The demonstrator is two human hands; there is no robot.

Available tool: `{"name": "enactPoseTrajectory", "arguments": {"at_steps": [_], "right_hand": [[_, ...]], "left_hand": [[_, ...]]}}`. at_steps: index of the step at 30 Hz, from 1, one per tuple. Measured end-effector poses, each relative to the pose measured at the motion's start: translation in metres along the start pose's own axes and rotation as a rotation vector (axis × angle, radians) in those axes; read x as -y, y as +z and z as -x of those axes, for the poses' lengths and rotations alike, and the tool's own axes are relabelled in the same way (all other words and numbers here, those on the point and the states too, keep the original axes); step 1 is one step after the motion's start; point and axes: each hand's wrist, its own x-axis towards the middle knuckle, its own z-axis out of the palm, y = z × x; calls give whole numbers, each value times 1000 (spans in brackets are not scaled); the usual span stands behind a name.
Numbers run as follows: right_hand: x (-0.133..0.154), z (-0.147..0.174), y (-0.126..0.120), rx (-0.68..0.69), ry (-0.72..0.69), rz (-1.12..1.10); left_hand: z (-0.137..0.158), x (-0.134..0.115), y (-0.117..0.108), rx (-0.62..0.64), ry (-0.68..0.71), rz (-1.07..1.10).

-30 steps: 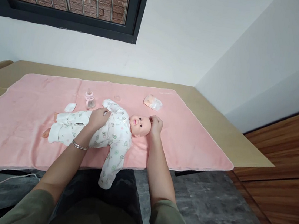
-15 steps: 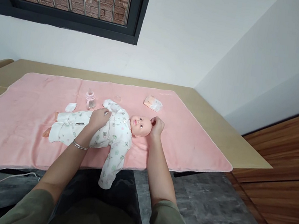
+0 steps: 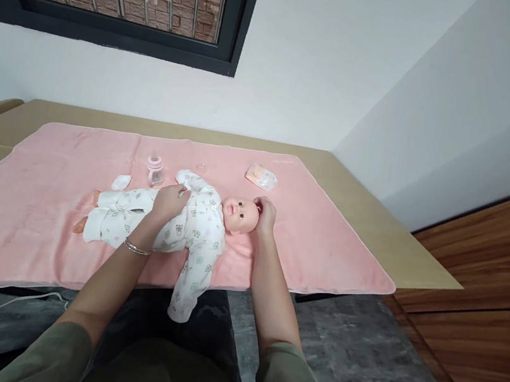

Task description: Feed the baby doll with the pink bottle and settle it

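Note:
A baby doll (image 3: pixel 205 220) lies on its back, dressed in a white patterned suit, its head to the right and feet to the left. My left hand (image 3: pixel 169 202) rests on the doll's belly with its fingers curled; a small greyish bit shows at the fingertips, too small to name. At the crown of the doll's head (image 3: pixel 239 215) my right hand (image 3: pixel 266 216) is bent with curled fingers touching it, and what they hold, if anything, is hidden. One doll sleeve hangs over the near table edge.
A pink blanket (image 3: pixel 324 240) covers much of the wooden table (image 3: pixel 374 228). Behind the doll are a baby bottle (image 3: pixel 154 169), a small clear ring-like item (image 3: pixel 201 167) and a plastic packet (image 3: pixel 261 177). A folded white piece (image 3: pixel 121 182) lies by the legs.
The fingers of my right hand have shifted slightly at the doll's crown. My left hand and the doll stay where they were.

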Motion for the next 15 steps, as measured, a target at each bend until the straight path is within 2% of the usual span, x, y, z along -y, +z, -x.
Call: {"name": "enactPoseTrajectory", "arguments": {"at_steps": [7,15], "right_hand": [[-1,-1,1,10,26,-20],[-3,0,1,-84,22,29]], "left_hand": [[-1,0,0,-3,9,-6],[-1,1,1,0,5,-12]]}}
